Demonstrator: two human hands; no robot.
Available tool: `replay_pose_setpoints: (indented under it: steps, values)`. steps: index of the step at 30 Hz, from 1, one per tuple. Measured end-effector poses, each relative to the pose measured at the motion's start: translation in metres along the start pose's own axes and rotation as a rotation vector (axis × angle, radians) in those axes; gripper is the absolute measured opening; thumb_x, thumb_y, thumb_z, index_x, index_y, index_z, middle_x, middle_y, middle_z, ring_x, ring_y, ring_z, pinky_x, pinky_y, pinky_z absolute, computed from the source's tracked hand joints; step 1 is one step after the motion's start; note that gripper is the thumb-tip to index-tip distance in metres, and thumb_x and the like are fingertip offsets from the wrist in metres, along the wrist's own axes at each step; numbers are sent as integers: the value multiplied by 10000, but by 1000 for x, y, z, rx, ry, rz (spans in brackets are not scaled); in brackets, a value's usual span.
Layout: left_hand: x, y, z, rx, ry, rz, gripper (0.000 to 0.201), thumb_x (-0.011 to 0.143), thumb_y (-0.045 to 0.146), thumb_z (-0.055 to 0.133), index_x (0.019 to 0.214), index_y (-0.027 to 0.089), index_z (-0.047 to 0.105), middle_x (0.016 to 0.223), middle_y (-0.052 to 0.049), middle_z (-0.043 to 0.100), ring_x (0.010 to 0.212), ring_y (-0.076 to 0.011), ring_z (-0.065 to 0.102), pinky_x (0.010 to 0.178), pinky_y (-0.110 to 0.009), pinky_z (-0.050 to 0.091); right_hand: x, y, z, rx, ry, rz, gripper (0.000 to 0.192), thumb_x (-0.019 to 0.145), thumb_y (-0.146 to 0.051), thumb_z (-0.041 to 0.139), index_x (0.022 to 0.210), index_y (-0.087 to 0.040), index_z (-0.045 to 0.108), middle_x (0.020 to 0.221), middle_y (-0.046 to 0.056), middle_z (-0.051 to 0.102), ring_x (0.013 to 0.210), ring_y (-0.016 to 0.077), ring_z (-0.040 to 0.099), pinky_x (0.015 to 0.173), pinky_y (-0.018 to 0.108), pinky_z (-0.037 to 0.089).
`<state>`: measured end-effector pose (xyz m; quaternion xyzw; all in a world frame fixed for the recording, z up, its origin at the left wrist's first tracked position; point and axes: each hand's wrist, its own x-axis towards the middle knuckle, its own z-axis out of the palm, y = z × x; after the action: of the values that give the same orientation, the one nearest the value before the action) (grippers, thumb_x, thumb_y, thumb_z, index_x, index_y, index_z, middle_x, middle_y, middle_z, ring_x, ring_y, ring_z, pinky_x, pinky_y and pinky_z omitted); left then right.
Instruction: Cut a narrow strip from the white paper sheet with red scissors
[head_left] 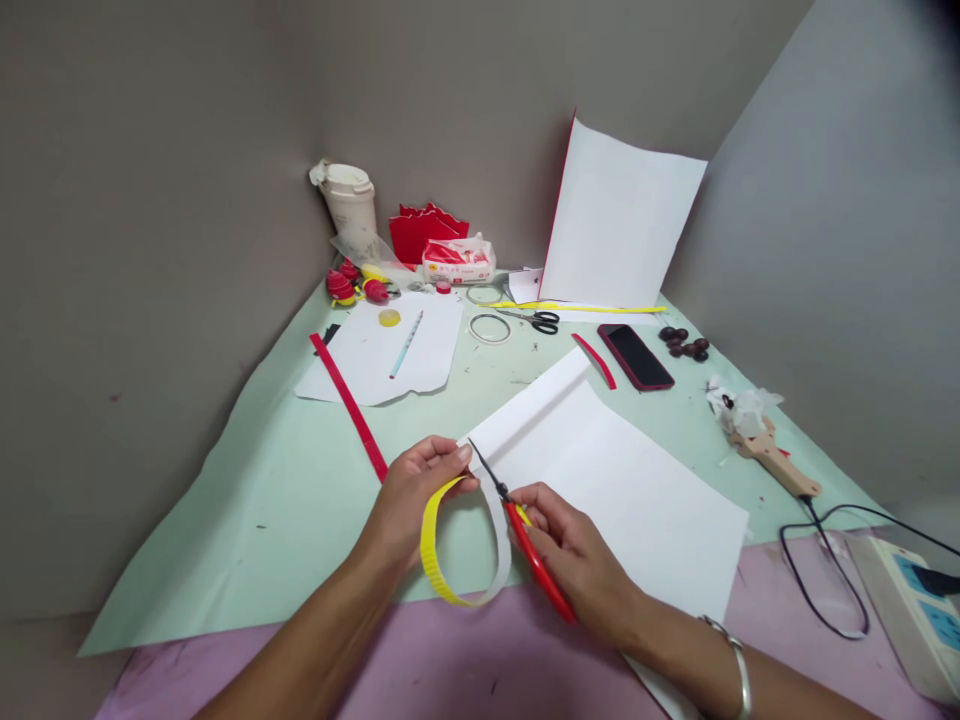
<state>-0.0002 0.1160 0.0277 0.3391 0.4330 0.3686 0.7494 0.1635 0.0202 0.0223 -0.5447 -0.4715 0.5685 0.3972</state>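
Green mat (247,520): covers most of the table; its near edge gives way to a pink surface, and its far corner runs under the clutter by the wall.
White sheet (637,500): lies flat on the mat with its long axis running from far left to near right; its near corner is hidden behind the right forearm and passes out of the bottom edge of the view.
Leaning sheet (619,220): stands against the far wall, showing a thin red edge on its left; what lies behind it is hidden.
Left hand (412,495): fingers pinched together on the upper end of the yellow strip, thumb on top; the palm side is not in view.
Right hand (574,555): closed around the red handles of the scissors; the finger loops are hidden inside the grip.
Yellow strip (431,555): a ribbed paper band bent into a loop just in front of the white sheet's near left edge; yellow on the left, pale underside on the right. Its top end meets the blades.
Red scissors (536,565): long axis slants from near right to far left, tips pointing at the left thumb; whether the thin dark blades are apart or together is hard to make out.
Power strip (911,610): cut off at the right edge.
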Motion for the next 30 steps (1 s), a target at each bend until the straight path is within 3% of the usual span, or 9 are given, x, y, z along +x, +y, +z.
replay_pose_setpoints:
  steps: [6,18,21,27,30]
  values:
    - [0,0,0,12,-3,3,206,724,320,766,757,168,630,721,28,643,616,-83,612,696,-203,509,0,-6,-2,-87,6,-3,183,963,-370,472,1033,-211,532,618,-81,381,548,102,333,518,231,264]
    - [-2,0,2,21,0,2,207,731,314,762,754,166,620,701,32,622,624,-78,603,707,-199,514,4,-8,0,-38,21,-8,240,939,-441,496,979,-210,549,600,-85,356,528,100,304,492,224,250]
    - [-1,1,3,26,35,6,214,730,323,760,749,168,613,656,33,611,609,-78,595,687,-192,514,5,-15,-9,-102,24,-6,243,931,-447,511,986,-213,548,603,-84,355,526,98,312,491,225,253]
    - [4,6,-3,104,83,58,246,740,382,735,810,175,622,764,-13,662,746,-139,660,669,-222,536,-6,-43,-42,-118,3,45,329,941,-486,462,1128,-218,500,656,-65,405,498,101,388,474,233,302]
    - [4,6,-5,131,93,64,280,738,417,728,853,189,611,833,-36,689,798,-176,686,647,-242,543,-10,-41,-54,-386,125,-36,298,952,-426,450,1185,-244,488,643,-63,413,529,123,407,506,249,323]
